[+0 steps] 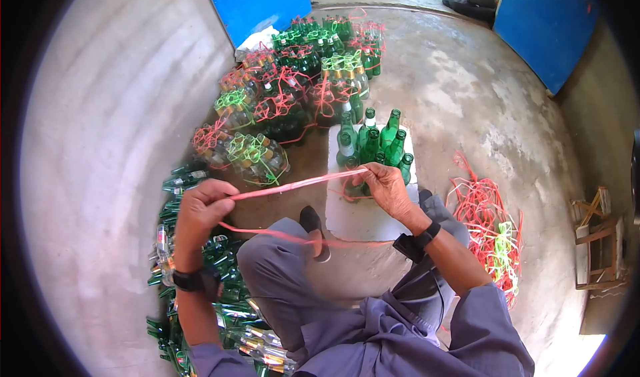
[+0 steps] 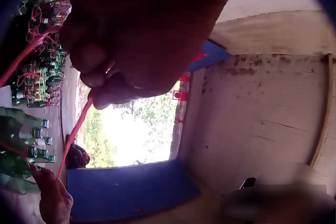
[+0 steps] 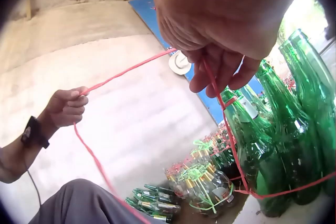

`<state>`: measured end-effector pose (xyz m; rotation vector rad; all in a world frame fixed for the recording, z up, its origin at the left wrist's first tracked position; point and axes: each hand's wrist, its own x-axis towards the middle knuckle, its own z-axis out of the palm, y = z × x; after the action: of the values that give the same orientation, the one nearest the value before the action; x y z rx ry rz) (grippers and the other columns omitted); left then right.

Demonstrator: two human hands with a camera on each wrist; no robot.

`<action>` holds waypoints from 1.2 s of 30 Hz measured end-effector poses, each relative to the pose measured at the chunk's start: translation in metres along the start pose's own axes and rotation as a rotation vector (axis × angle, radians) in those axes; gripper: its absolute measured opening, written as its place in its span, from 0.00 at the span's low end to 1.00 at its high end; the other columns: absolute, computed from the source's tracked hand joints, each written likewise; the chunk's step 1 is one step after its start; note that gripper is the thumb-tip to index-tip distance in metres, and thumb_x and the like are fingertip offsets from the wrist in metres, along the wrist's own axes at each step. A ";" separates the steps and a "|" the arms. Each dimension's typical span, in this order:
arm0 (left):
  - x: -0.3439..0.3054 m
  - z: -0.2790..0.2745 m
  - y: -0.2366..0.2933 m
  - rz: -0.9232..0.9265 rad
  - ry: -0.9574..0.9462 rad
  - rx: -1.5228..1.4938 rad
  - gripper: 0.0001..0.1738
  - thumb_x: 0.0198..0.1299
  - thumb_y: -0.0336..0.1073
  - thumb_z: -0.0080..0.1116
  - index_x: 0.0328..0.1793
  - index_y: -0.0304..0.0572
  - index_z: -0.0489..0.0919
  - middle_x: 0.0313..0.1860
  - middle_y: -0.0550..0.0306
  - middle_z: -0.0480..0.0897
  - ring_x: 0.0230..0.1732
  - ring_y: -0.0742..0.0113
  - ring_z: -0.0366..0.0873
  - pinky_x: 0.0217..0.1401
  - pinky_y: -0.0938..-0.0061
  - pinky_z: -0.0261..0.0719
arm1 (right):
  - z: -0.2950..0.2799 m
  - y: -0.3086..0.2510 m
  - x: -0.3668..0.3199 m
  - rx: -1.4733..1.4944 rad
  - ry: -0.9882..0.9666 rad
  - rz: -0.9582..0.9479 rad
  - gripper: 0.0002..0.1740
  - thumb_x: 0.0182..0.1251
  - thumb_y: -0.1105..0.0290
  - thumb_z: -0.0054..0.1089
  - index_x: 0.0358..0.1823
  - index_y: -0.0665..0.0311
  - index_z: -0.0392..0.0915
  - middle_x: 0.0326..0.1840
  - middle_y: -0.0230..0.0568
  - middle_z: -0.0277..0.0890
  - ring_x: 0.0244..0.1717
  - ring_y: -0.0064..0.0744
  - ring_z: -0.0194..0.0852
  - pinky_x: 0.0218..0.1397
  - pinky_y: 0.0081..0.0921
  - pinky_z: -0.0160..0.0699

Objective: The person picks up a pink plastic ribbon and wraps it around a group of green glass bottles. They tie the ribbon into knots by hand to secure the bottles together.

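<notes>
A length of pink plastic string [image 1: 293,186] is stretched between my two hands above my knees. My left hand [image 1: 200,214] grips one end of the stretch, and a loose tail hangs below it. The other end is pinched between the fingers and thumb of my right hand [image 1: 390,189], close by a group of upright green glass bottles [image 1: 393,144]. These bottles stand together on a white board [image 1: 363,220]. In the right wrist view, the string [image 3: 231,134] drops from the right fingers and runs across the bottles' lower sides.
Bundles of bottles [image 1: 257,152] tied with pink and green string stand beyond the board. Loose bottles [image 1: 227,264] lie along the left wall. A pile of pink and green string [image 1: 487,224] is on the floor at right, near a small wooden stool [image 1: 603,247].
</notes>
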<state>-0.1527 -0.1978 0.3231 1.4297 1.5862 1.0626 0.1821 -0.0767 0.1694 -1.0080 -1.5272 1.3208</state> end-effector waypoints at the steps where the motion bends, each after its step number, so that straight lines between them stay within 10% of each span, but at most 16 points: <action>1: 0.003 -0.010 -0.001 0.032 0.024 0.026 0.08 0.57 0.30 0.64 0.41 0.38 0.84 0.27 0.72 0.77 0.27 0.85 0.68 0.30 0.84 0.63 | -0.003 -0.001 -0.001 -0.045 0.004 -0.017 0.11 0.72 0.73 0.52 0.43 0.67 0.84 0.31 0.35 0.85 0.38 0.22 0.82 0.45 0.26 0.81; 16: 0.043 -0.093 -0.092 -0.233 0.210 -0.001 0.09 0.59 0.37 0.64 0.34 0.38 0.82 0.19 0.69 0.72 0.18 0.82 0.64 0.21 0.83 0.60 | -0.025 0.020 0.001 0.295 0.172 0.138 0.19 0.79 0.61 0.51 0.43 0.72 0.83 0.35 0.42 0.87 0.39 0.25 0.84 0.49 0.25 0.82; 27: 0.172 0.077 -0.036 -0.025 -0.226 0.027 0.21 0.75 0.48 0.50 0.34 0.40 0.80 0.17 0.76 0.59 0.17 0.85 0.52 0.19 0.81 0.46 | -0.033 0.021 -0.013 0.331 0.271 0.118 0.25 0.78 0.53 0.51 0.39 0.72 0.83 0.31 0.42 0.86 0.33 0.24 0.82 0.39 0.23 0.81; 36: 0.280 0.197 -0.050 0.187 -0.132 0.279 0.26 0.70 0.51 0.55 0.24 0.40 0.81 0.13 0.68 0.68 0.15 0.76 0.63 0.20 0.73 0.57 | -0.047 0.031 -0.025 0.485 0.421 0.295 0.28 0.79 0.51 0.50 0.43 0.75 0.80 0.35 0.49 0.86 0.37 0.34 0.87 0.43 0.29 0.86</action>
<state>-0.0204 0.0989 0.2028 1.8260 1.5741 0.8531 0.2360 -0.0828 0.1396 -1.1243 -0.7147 1.4697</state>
